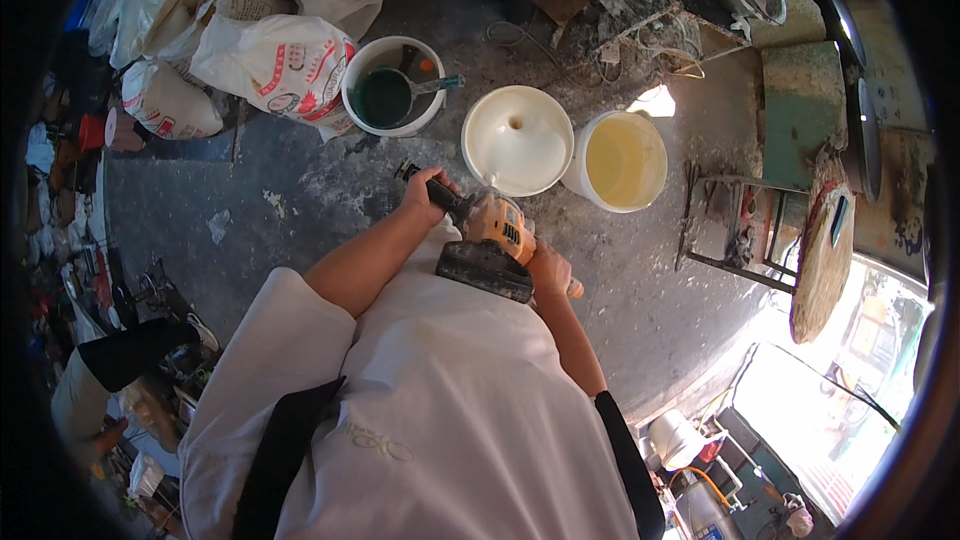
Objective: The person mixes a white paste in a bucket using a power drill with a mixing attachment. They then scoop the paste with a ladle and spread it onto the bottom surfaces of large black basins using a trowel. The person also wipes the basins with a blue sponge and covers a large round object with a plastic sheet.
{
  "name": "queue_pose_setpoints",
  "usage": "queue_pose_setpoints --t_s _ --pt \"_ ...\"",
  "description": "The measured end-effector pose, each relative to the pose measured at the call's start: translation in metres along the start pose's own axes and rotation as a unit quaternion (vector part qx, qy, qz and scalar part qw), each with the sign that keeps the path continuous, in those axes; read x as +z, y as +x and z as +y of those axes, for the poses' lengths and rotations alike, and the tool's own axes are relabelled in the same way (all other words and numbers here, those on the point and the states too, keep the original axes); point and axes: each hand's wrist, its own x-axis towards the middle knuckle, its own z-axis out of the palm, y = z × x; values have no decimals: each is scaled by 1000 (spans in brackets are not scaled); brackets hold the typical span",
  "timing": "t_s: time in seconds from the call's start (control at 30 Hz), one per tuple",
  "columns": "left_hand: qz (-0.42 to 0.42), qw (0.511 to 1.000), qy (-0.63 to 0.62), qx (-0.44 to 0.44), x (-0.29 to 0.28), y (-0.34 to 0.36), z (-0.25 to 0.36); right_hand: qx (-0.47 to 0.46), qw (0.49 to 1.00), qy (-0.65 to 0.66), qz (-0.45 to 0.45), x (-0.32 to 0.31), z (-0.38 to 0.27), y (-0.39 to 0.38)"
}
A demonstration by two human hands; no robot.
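Both your hands are gripping the tool (497, 226): your left hand (430, 197) is curling round the black handle (452, 203), and your right hand (549, 268) is folding over the body near the orange end (576, 288), fingers bent firmly in. The long axis is running ten o'clock to four, tight against your belly. And there's the white tub (518, 90), sitting just beyond at half past twelve, your left hand lying nearer! Whether the working end is dipping in, I'm not able to tell. Farther out, the yellow-filled bucket (656, 172) is standing at two, the green-filled bucket (375, 55) at eleven.
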Motion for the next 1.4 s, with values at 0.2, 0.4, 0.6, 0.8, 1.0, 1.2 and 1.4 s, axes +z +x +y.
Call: queue_pose_setpoints --t_s 0.2,0.4,0.6,0.8,1.0,1.2,1.4 --pt "17 1000 -5 -4 2 3 -1 -1 1000 3 -3 -1 1 2" --pt "27 1000 -10 -4 3 3 -1 4 1000 -5 -14 2 4 4" --pt "17 1000 -7 -4 4 3 -1 -2 1000 -2 5 2 4 5" --pt "22 1000 1 6 3 6 0 2 1000 10 -1 -2 2 5" --pt "22 1000 2 13 4 8 0 11 1000 5 -13 -1 3 9" --pt "30 1000 -4 3 7 7 1 9 1000 6 -15 1 4 11" --pt "18 1000 -2 2 5 9 1 6 1000 -3 -6 0 3 12"
